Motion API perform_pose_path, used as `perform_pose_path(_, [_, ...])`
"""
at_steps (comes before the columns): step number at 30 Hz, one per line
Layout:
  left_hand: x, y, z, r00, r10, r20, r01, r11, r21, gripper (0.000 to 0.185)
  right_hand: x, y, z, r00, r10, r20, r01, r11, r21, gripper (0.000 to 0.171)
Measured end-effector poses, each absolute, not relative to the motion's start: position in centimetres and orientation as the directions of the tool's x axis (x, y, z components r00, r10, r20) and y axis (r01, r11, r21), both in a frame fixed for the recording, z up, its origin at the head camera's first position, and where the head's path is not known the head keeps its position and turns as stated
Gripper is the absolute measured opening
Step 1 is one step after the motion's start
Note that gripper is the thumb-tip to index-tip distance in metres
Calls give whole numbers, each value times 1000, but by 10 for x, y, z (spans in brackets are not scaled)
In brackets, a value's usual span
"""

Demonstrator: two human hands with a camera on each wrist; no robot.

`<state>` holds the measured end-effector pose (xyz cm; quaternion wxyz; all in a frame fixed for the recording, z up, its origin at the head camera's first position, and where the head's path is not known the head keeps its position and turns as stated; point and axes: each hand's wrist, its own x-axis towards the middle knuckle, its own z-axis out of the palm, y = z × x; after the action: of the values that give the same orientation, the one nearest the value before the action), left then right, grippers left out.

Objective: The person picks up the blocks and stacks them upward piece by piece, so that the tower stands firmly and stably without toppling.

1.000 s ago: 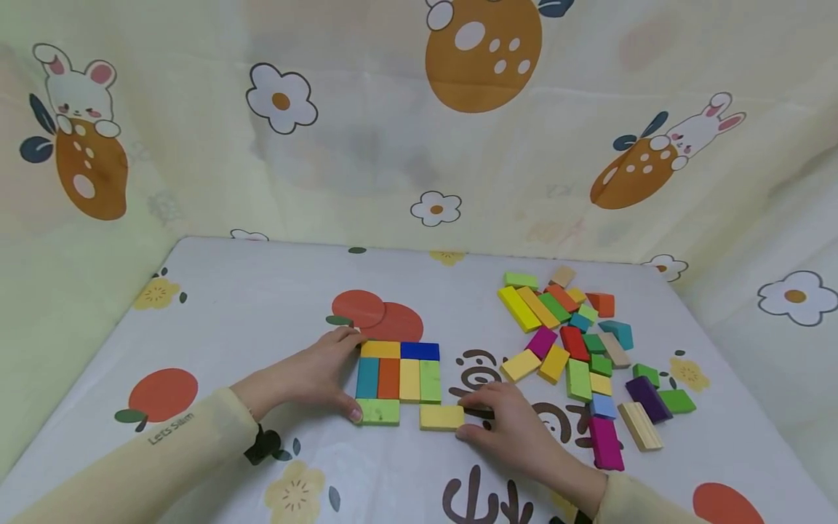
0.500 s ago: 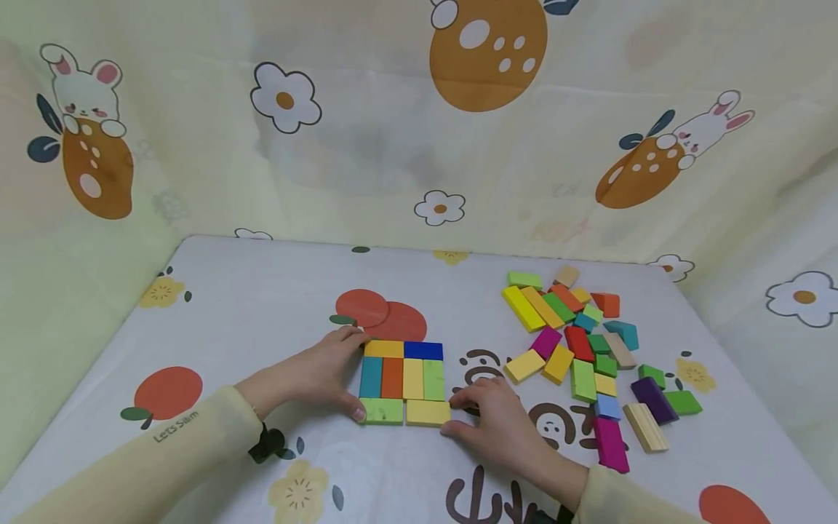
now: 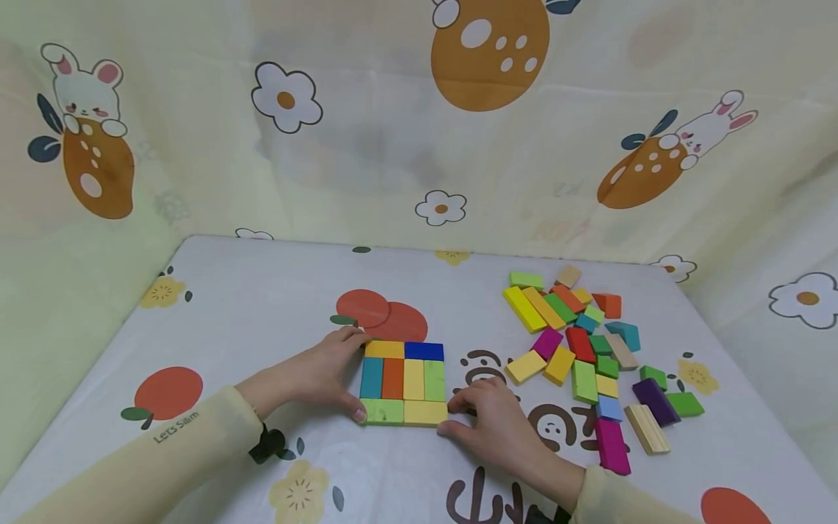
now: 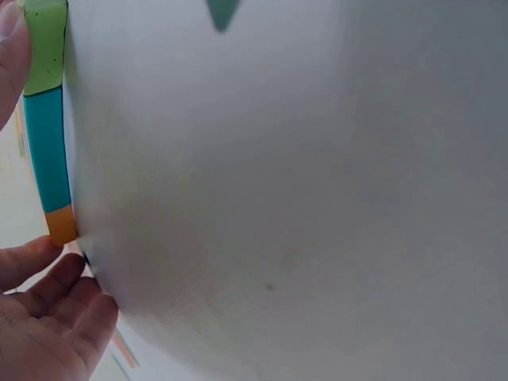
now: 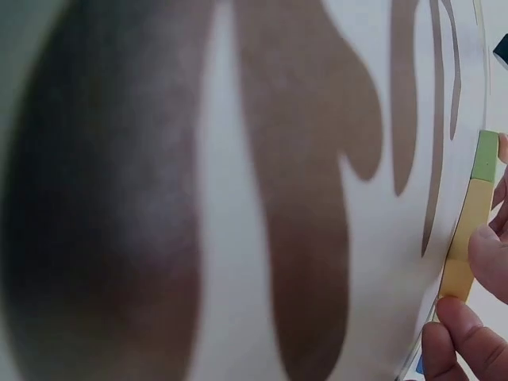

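Observation:
A flat square of coloured blocks (image 3: 402, 378) lies on the printed tablecloth (image 3: 262, 306). My left hand (image 3: 321, 375) braces its left side: the thumb touches the green block (image 3: 382, 412) at the near corner and the fingers touch the orange-yellow block (image 3: 384, 349) at the far corner. My right hand (image 3: 487, 426) pinches the right end of the yellow block (image 3: 425, 413), which lies flush against the green block in the near row. The left wrist view shows the left hand (image 4: 48, 317) beside the square's edge. In the right wrist view, fingertips (image 5: 452, 333) touch the yellow block (image 5: 464, 238).
A loose pile of coloured blocks (image 3: 589, 342) lies to the right, with a magenta block (image 3: 610, 445) and a plain wooden block (image 3: 647, 428) nearest me. Printed fabric walls (image 3: 419, 145) close in the back and both sides of the table.
My right hand slid the yellow block left until it met the green block and closed the near row. My left hand stayed against the square.

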<state>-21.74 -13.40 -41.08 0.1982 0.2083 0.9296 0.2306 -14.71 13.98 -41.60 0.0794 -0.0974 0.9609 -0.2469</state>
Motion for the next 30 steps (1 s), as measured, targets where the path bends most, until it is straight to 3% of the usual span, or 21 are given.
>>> perform_pose_path(30, [-215, -132, -407, -838, 469, -278, 292, 817, 497, 113, -148, 144, -418, -964, -256, -77, -187, 850, -492, 18])
